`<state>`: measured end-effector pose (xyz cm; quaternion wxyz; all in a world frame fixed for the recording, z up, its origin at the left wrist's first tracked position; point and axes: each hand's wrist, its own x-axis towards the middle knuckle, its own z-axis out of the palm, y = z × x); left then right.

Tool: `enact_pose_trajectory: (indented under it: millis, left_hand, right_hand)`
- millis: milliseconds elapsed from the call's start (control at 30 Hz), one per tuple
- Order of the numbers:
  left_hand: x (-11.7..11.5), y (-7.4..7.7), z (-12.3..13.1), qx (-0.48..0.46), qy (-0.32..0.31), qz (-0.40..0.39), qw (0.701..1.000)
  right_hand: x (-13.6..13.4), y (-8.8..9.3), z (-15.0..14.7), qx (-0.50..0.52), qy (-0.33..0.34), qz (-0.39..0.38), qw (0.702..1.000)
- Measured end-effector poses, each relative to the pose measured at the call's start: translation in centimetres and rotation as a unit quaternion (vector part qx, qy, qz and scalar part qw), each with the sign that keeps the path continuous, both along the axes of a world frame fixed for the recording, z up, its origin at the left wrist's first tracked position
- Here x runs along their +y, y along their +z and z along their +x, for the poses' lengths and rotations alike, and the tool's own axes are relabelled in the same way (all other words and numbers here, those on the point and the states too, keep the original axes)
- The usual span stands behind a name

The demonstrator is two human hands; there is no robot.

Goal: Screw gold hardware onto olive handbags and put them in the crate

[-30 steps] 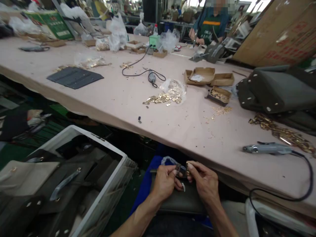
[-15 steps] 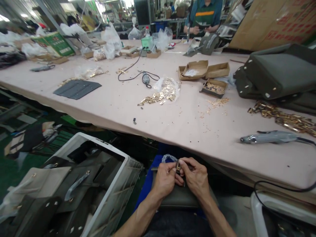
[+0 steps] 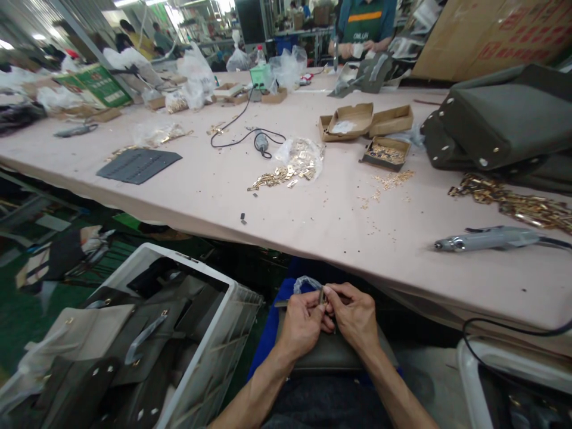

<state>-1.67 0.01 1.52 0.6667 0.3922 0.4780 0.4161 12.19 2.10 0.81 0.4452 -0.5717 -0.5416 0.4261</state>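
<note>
My left hand (image 3: 300, 325) and my right hand (image 3: 355, 316) meet over a dark olive bag (image 3: 328, 359) lying on my lap. Between them, fingertips pinch a small dark tab (image 3: 322, 294) with a gold metal fitting, now turned nearly edge-on. Both hands are closed, and the fingers cover most of the piece. Just behind the fingers, a bag handle (image 3: 307, 282) wrapped in clear plastic arches up. Blue material (image 3: 265, 351) shows under the bag's left side.
A grey electric screwdriver (image 3: 487, 239) lies on the table (image 3: 286, 238) ahead, near gold fittings (image 3: 304, 161), a box of small screws (image 3: 384, 154) and stacked bags (image 3: 504, 119). At left stands a white crate (image 3: 210, 333) of bags. A co-worker (image 3: 364, 27) is across the table.
The tab with its gold fitting has been turned between my fingertips, from showing its face to nearly edge-on. My hands stay in nearly the same place; the view has shifted slightly.
</note>
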Motion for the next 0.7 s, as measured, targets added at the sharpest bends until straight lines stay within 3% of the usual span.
enact_pose_trajectory:
  millis: [300,567,700]
  left_hand:
    - [-0.13,0.23,0.08,0.032,0.008,0.016,0.999]
    - [-0.24,0.69,-0.08,0.035,0.003,0.021,0.999]
    - [-0.22,0.79,0.14,0.034,0.009,0.015,0.999]
  right_hand:
    - [-0.08,-0.26,0.88,-0.06,0.068,0.076,0.993]
    - [-0.26,-0.28,0.89,-0.037,0.053,0.077,0.995]
    - [-0.37,-0.05,0.84,-0.039,0.042,0.113,0.992]
